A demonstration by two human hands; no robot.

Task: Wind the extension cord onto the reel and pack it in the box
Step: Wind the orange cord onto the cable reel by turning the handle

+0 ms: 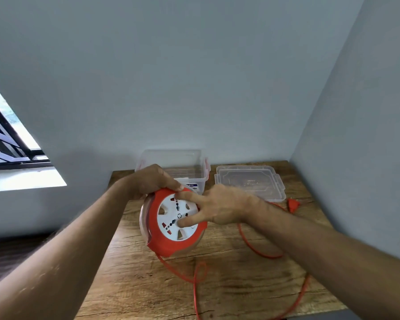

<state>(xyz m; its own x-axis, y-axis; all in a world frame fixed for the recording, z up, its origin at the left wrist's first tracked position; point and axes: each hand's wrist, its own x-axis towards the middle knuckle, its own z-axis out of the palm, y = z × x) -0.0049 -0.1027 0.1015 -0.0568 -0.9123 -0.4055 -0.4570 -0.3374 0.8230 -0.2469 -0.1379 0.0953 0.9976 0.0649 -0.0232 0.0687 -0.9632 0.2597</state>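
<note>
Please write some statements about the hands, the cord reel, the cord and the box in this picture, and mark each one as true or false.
1. The left hand grips the top edge of the red cord reel. True.
2. The orange cord is fully wound onto the reel. False: much of it lies loose on the wooden table.
3. The right hand has fingers on the reel's white socket face. True.
4. The lid is closed on the clear plastic box. False: it lies on the table beside the open box.
5. The plug lies inside the box. False: it lies on the table near the lid.
</note>
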